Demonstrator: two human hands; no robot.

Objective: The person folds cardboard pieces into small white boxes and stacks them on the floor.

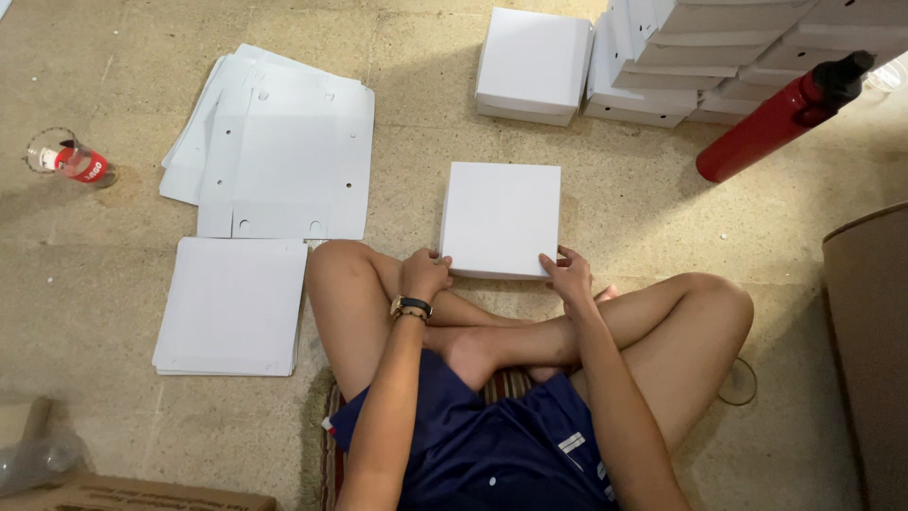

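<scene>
Box (pixel 499 218), white and square with its lid closed, lies on the floor (pixel 624 189) just ahead of crossed legs, its near edge grasped by the left hand (pixel 425 274) and right hand (pixel 568 275). Flat white cardboard sheets (pixel 284 161) lie at ten o'clock, stacked finished boxes (pixel 662 57) at one, a red bottle (pixel 780 118) at two.

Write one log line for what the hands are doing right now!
left hand: holds near-left corner of white box | right hand: holds near-right corner | box: closed, on floor | flat cardboard sheets: at left | finished boxes: stacked ahead
</scene>
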